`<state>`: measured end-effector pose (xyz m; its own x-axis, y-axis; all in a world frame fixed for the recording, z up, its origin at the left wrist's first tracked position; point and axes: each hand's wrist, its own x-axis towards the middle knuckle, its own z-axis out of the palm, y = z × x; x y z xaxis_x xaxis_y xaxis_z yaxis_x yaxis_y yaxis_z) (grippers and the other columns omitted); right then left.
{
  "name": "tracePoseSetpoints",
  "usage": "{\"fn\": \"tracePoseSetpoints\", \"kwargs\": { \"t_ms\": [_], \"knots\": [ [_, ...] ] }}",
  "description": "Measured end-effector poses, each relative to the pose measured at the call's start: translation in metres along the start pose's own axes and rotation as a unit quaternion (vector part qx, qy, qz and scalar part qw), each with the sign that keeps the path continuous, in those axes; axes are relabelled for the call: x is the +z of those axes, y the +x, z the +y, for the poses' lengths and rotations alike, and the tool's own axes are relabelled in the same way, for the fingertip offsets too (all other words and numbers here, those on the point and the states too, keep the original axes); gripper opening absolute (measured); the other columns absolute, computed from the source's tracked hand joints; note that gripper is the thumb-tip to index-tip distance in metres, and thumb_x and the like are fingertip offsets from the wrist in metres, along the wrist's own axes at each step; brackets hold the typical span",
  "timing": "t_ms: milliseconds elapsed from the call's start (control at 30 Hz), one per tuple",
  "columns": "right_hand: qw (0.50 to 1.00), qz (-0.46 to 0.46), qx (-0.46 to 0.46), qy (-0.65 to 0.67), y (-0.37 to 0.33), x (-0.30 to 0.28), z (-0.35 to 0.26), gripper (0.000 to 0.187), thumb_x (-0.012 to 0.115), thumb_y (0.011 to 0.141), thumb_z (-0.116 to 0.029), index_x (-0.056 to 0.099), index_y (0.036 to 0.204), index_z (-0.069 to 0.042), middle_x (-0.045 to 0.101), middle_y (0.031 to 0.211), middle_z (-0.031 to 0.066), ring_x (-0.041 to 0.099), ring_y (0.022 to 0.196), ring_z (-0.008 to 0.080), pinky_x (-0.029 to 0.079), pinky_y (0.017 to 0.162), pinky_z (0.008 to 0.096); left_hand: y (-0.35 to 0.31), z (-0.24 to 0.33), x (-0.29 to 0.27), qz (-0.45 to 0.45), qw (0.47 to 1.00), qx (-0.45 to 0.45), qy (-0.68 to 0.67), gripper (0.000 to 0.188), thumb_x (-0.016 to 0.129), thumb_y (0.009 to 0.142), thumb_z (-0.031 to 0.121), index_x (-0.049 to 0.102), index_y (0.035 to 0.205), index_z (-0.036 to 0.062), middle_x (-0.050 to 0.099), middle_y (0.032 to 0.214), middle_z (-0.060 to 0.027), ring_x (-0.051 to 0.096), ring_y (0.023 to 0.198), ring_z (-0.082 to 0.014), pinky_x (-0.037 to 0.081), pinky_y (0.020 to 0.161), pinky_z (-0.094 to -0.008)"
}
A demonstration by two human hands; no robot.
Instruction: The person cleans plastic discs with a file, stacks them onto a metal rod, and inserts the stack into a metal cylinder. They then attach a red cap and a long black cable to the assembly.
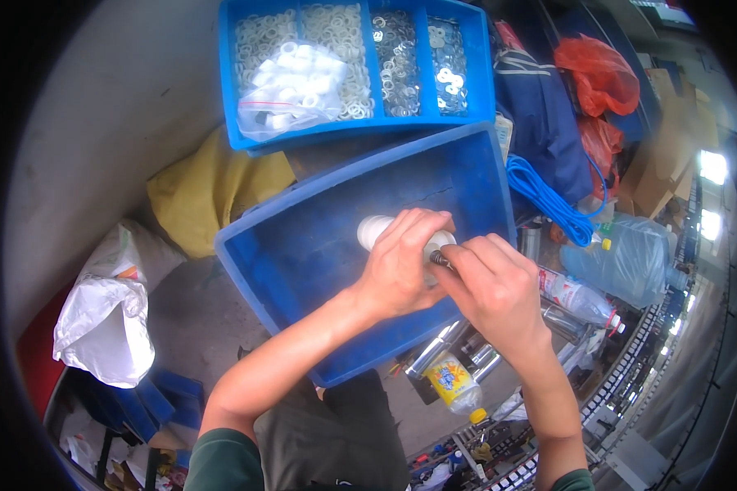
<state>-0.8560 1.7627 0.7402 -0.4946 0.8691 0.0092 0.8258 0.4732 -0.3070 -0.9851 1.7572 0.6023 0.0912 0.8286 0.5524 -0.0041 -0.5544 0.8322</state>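
So the main thing here is a white, ribbed, round plastic cylinder, a bit right of the middle of the frame, held up over the blue bin. Its surface looks matte, with ring-like ridges near the end that pokes out on the left; a paler round end shows on the other side, and the middle is hidden by fingers. At that second end there's a small, dark, ridged metal piece, too small to say much more about.

Long axis runs mostly sideways across the frame, dipping a little toward the right. The ribbed end faces left, the other one faces the right hand.

Left hand is wrapped around the cylinder with its fingers curled over the top. The right has its thumb and fingers pinched on the metal piece, right up against the cylinder's end.

Room-wise: the deep blue rectangular plastic bin has bare floor left of the hands, with its raised rim slanting across the left and top. The right hand is over by the bin's right side. Just past that rim, toward the lower right, sit shiny metal cylinders and a clear bottle with a yellow label. Along the top of the frame, a blue divided plastic tray borders the bin.
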Motion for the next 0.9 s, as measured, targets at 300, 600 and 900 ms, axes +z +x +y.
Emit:
{"fn": "tracePoseSetpoints", "kwargs": {
  "t_ms": [300,600,900],
  "knots": [
    [0.999,0.009,-0.014,0.045,0.001,-0.001,0.005,0.021,0.086,0.075,-0.008,0.071,0.089,-0.007,0.062,0.079,0.0056,0.062,0.071,0.0254,0.053,0.062,0.0369,-0.002,0.003,0.001,0.010,1.000,-0.006,-0.009,0.090,0.089,0.068,0.000,0.039,0.143,0.0035,0.066,0.112,-0.0208,0.068,0.091,-0.0352,0.056,0.075,-0.0429],
    [0.970,-0.016,0.186,0.159,-0.001,-0.013,-0.017,0.036,0.090,0.077,-0.015,0.075,0.109,-0.005,0.065,0.085,0.0069,0.062,0.068,0.0192,0.051,0.059,0.0324,-0.001,0.008,-0.025,-0.046,0.998,-0.025,-0.020,0.067,0.093,0.072,0.014,0.051,0.124,0.0061,0.065,0.118,-0.0201,0.065,0.103,-0.0406,0.053,0.092,-0.0481],
    [0.857,0.147,0.391,0.301,-0.154,0.000,-0.089,0.026,0.085,0.088,-0.016,0.074,0.107,-0.004,0.068,0.086,0.0082,0.066,0.070,0.0217,0.052,0.060,0.0344,0.016,0.037,-0.038,-0.145,0.973,0.025,0.180,0.022,0.080,0.080,-0.006,0.070,0.099,-0.0006,0.070,0.120,-0.0227,0.070,0.106,-0.0372,0.058,0.089,-0.0427]
  ]
}}
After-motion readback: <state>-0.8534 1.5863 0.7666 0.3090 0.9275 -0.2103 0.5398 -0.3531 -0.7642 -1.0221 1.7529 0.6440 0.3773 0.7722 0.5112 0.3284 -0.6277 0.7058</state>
